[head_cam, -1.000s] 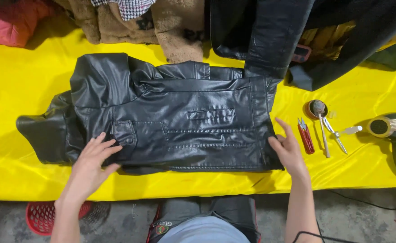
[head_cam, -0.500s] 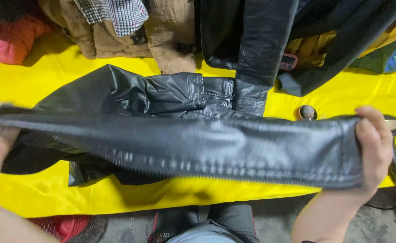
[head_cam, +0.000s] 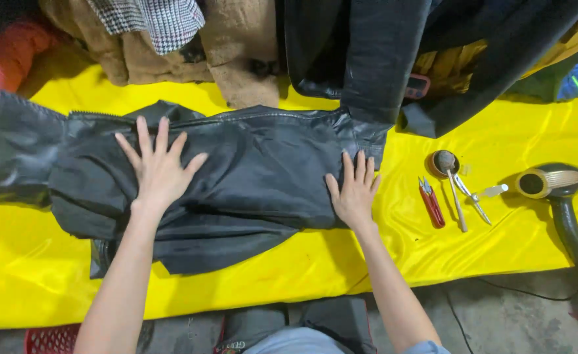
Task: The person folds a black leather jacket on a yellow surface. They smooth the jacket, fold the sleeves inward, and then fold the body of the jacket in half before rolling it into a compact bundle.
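My left hand (head_cam: 159, 167) and right hand (head_cam: 354, 190) press spread flat on the black jacket (head_cam: 249, 177); yellow table cover (head_cam: 486, 249) beneath, hair dryer (head_cam: 555, 190) at three o'clock, clothes pile (head_cam: 171, 46) at twelve.

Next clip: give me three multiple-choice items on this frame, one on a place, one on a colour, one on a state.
1. Where does the hair dryer lie?
A. right of the jacket
B. on the jacket
C. on the floor

2. What colour is the table cover?
A. white
B. yellow
C. green

3. How are the hands placed?
A. gripping tools
B. raised in the air
C. flat on the jacket, fingers spread

Answers:
1 A: it lies at the cover's right end, beyond the small tools.
2 B: bright yellow sheet.
3 C: the left hand and right hand both press open on the black jacket.
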